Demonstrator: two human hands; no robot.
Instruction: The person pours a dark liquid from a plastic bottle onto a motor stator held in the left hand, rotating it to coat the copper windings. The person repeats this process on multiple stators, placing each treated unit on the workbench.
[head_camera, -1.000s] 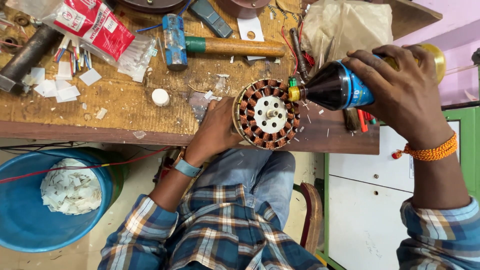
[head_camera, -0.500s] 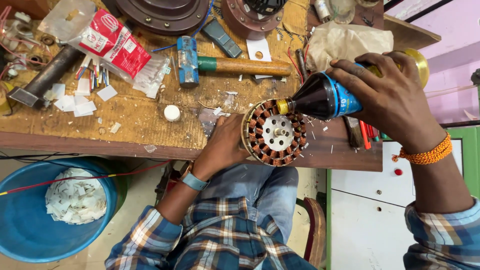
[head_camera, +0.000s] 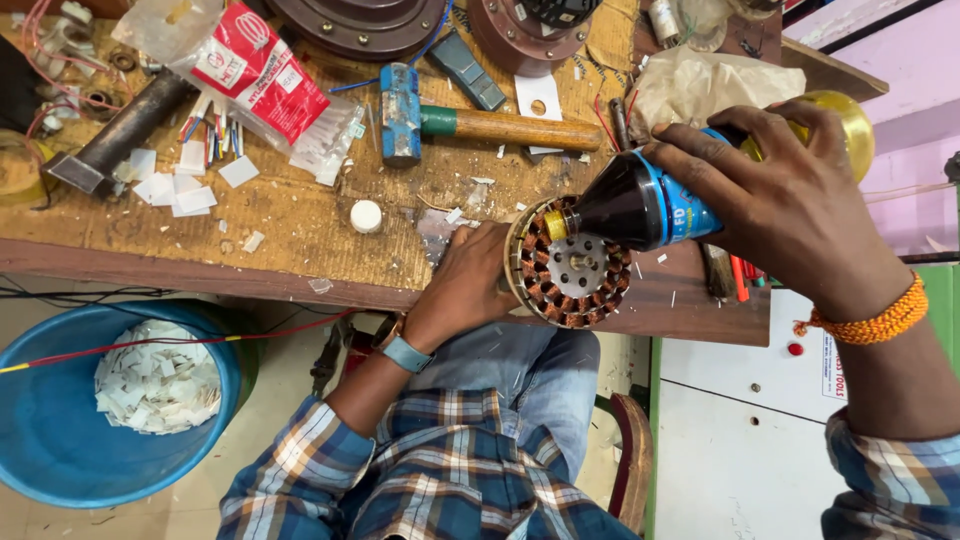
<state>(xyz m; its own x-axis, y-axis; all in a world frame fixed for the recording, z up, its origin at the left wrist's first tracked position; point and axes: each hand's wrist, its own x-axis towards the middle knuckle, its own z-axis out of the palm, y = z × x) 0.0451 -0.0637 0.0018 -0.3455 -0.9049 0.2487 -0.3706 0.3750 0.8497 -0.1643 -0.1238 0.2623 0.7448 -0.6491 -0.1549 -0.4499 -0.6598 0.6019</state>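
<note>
A round motor stator (head_camera: 570, 268) with copper windings rests at the front edge of the wooden workbench (head_camera: 300, 230). My left hand (head_camera: 465, 285) grips its left rim. My right hand (head_camera: 790, 195) holds a dark bottle (head_camera: 635, 205) with a blue label, tipped sideways. The bottle's yellow-ringed mouth touches the windings at the stator's upper left. A white bottle cap (head_camera: 366, 215) lies on the bench to the left.
A blue-headed hammer (head_camera: 470, 125) with a wooden handle lies behind the stator. A red and white packet (head_camera: 255, 75), paper scraps, a dark metal bar (head_camera: 120, 130) and round motor covers sit further back. A blue tub (head_camera: 60, 450) with paper scraps stands on the floor.
The bottle has swung down so that its mouth now meets the windings. My left hand keeps its grip on the stator. The view has shifted slightly.
</note>
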